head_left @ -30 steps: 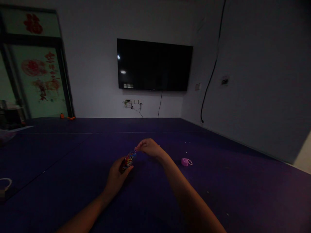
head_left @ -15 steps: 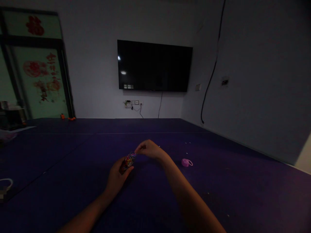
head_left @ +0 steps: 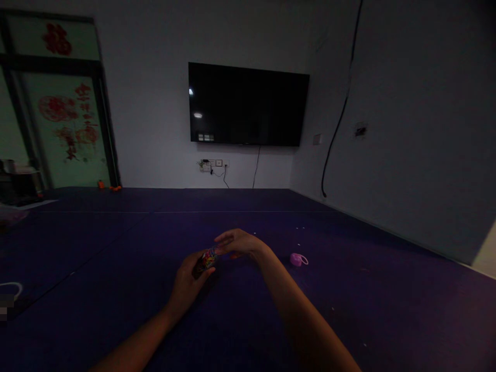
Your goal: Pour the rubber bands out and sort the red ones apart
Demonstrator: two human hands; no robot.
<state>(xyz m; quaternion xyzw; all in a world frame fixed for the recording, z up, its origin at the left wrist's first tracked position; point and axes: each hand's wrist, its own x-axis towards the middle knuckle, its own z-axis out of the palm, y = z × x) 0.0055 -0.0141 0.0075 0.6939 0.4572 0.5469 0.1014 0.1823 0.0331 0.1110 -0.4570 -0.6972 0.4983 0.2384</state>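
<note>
A small clear jar (head_left: 209, 257) packed with bright, multicoloured contents lies tilted in my left hand (head_left: 188, 276), whose fingers and thumb are wrapped around its sides. The contents look like thin coloured bands, though they are too small to be sure. At the jar's mouth is my right hand (head_left: 237, 243), its fingers stretched out and apart over the rim; I cannot see whether the fingertips touch the contents. To the right, a purple lid (head_left: 295, 259) with a ring loop rests on the dark blue-purple floor mat (head_left: 240, 320).
Small white scraps (head_left: 298, 244) dot the mat near the lid. At the left edge lies a white looped item (head_left: 13, 285). Orange objects (head_left: 115, 188) sit by the door (head_left: 70, 129). A television (head_left: 248, 106) hangs on the far wall, and a black cable (head_left: 343, 111) runs down the right wall.
My right hand has dipped slightly toward the jar's mouth, and its fingers have gone from a pinch to more spread. The left hand and jar have barely moved; the lid stays put.
</note>
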